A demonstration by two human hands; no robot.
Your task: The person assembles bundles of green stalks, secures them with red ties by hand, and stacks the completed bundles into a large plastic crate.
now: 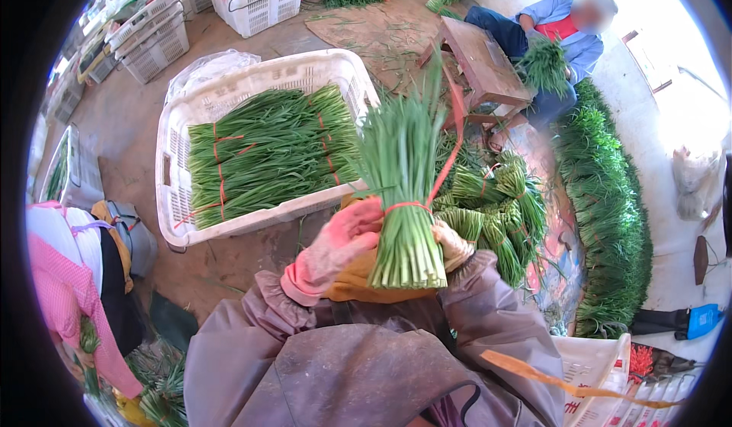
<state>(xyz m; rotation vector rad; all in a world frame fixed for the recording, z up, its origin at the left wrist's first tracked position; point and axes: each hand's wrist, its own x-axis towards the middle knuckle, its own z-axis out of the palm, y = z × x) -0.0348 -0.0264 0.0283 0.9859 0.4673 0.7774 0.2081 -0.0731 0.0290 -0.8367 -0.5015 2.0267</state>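
A bundle of long green garlic chives [407, 238] stands upright before me, cut stems down, with a red tie [407, 204] around it and a loose tail rising to the upper right. My right hand [453, 245], in a pale glove, grips the bundle's right side. My left hand [343, 244], in a pink-stained glove, is at its left side with fingers spread and nothing plainly held. Beyond it, a white plastic crate [251, 221] holds rows of chives [269, 147] bound with red ties. More tied bundles [497, 215] lie in a pile to the right.
A co-worker [557, 38] sits at the upper right by a wooden stool [486, 64], holding greens. A long row of loose chives [600, 215] runs along the right. Another person in pink [74, 290] is at the left. White crates [254, 4] stand at the upper left.
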